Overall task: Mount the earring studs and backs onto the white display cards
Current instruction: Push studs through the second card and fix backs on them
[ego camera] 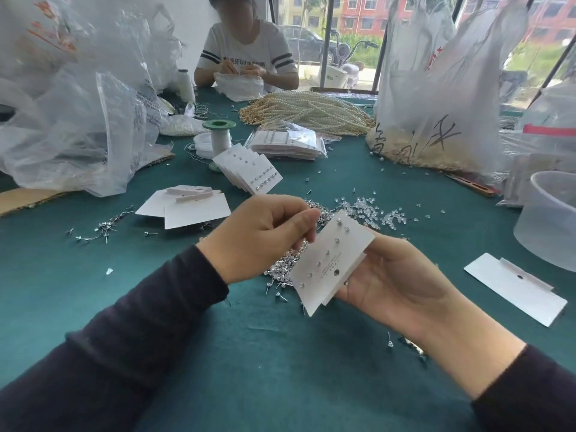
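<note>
Bright, soft daylight comes from the windows (355,42) far beyond the left hand (265,235) and right hand (396,282), casting only faint shadows on the table (280,369) beneath the wrists. The white card (330,260) between the hands is nearly washed out, its small print unreadable. Plastic bags (436,88) beyond the hands on both sides glow with backlight. Wide-angle distortion bows the table outward and stretches the sleeves (124,353) nearest the camera. Things far beyond the hands look slightly soft.

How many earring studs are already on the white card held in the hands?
6 studs, in a diagonal row on the display card: from its top corner by the left hand down to its lower-left corner. A glint by the right hand may be another; some may be hidden.
</note>
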A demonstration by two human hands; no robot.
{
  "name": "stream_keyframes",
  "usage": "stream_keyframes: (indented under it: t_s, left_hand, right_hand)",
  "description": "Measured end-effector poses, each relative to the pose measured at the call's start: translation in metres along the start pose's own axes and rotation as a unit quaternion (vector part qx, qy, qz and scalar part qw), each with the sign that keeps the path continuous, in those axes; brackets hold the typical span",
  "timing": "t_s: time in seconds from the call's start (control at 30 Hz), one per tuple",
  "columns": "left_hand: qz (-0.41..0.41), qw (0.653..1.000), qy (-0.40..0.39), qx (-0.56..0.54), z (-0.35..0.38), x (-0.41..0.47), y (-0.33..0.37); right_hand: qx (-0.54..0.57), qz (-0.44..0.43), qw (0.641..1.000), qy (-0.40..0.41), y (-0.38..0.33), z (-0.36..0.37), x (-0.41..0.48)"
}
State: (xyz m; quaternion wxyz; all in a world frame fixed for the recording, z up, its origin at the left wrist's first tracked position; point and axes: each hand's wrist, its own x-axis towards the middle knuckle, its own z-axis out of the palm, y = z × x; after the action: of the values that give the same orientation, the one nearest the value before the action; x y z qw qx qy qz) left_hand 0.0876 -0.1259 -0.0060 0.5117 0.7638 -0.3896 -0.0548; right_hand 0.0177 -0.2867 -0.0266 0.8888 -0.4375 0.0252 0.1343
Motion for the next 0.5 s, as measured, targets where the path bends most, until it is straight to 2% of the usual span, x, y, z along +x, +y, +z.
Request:
stream_keyframes:
  t_s: [0.1,0.27,0.5]
  left_hand:
    - [0.058,0.993,0.028,0.095,0.009,-0.001,0.000]
    - [0.106,0.980,0.062,0.159,0.015,0.001,-0.001]
    - [0.121,0.974,0.091,0.170,0.018,0.002,-0.001]
  right_hand:
    - [0.004,0.000,1.000,-0.012,0.001,0.003,-0.001]
    - [0.000,0.008,1.000,-0.020,0.003,0.004,-0.002]
    - [0.016,0.013,0.999,-0.029,0.003,0.005,-0.001]
